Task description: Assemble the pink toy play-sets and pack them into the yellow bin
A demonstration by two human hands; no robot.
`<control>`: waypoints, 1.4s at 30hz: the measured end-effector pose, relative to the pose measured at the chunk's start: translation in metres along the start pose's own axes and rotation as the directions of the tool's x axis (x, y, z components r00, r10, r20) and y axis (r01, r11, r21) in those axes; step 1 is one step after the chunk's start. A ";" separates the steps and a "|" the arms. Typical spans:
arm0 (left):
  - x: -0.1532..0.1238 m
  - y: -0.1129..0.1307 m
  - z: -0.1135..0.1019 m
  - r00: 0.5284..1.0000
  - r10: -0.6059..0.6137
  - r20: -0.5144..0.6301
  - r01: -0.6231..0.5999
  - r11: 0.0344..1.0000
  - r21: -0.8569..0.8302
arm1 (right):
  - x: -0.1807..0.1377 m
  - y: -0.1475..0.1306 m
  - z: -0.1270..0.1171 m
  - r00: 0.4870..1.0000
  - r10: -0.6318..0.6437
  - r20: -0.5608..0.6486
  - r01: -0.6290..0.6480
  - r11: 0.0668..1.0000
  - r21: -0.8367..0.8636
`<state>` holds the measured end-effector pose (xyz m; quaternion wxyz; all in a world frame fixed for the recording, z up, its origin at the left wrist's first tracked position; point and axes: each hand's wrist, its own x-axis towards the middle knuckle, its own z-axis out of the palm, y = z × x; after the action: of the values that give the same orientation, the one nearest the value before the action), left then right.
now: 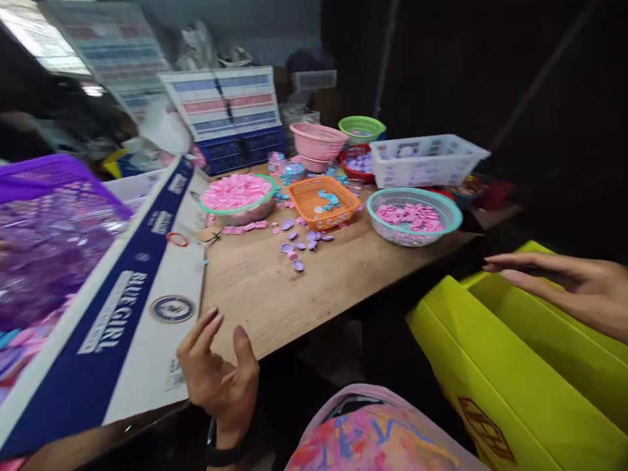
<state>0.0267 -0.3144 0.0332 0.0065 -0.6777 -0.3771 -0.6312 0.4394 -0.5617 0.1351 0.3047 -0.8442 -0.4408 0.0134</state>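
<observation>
My left hand (220,366), with a dark band at the wrist, is raised by the table's front edge, fingers apart and nothing in it. Beside it stands a white and blue cardboard panel (171,275) lettered "BLUE GIRL". At the right, my right hand (569,284) reaches over a yellow box (490,353) with its fingers stretched out, holding nothing. On the wooden table (275,307) lie several loose purple pieces (299,245). Behind them is an orange basket (307,212) with a few blue pieces. A teal-rimmed basket (377,219) holds pink pieces (409,217).
A green-rimmed basket (255,210) is heaped with pink pieces (238,191). Further back are a pink basket (318,140), a green basket (363,124) and a white basket (417,170). At the left, a purple crate (53,167) holds clear plastic bags (53,255).
</observation>
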 end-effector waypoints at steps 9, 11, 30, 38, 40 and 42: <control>-0.025 0.097 0.109 0.796 0.307 0.521 -0.085 0.910 -0.406 | -0.037 0.090 -0.010 0.958 0.288 -0.001 -0.280 0.930 0.239; -0.028 0.124 0.133 0.696 0.424 0.580 -0.105 0.859 -0.502 | -0.051 0.113 -0.013 0.939 0.342 -0.024 -0.324 0.908 0.265; -0.192 0.282 0.288 -0.360 0.824 0.439 -0.204 0.389 -0.898 | -0.162 0.220 0.052 0.674 0.320 0.666 -0.459 0.888 0.039; -0.192 0.260 0.269 -0.366 0.816 0.447 -0.198 0.401 -0.894 | -0.148 0.316 0.051 0.525 0.319 0.789 -0.593 0.802 0.070; -0.190 0.258 0.274 -0.365 0.816 0.448 -0.129 0.432 -0.892 | -0.139 0.363 0.062 0.518 0.459 0.722 -0.646 0.763 -0.021; -0.185 0.261 0.283 -0.411 0.801 0.435 -0.014 0.471 -0.882 | -0.132 0.398 0.078 0.550 0.543 0.635 -0.658 0.749 -0.071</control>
<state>0.4179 -0.4576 -0.0613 -0.1792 -0.9368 0.2864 0.0906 0.6289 -0.7915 -0.1710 0.1919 -0.8594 -0.1952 0.4319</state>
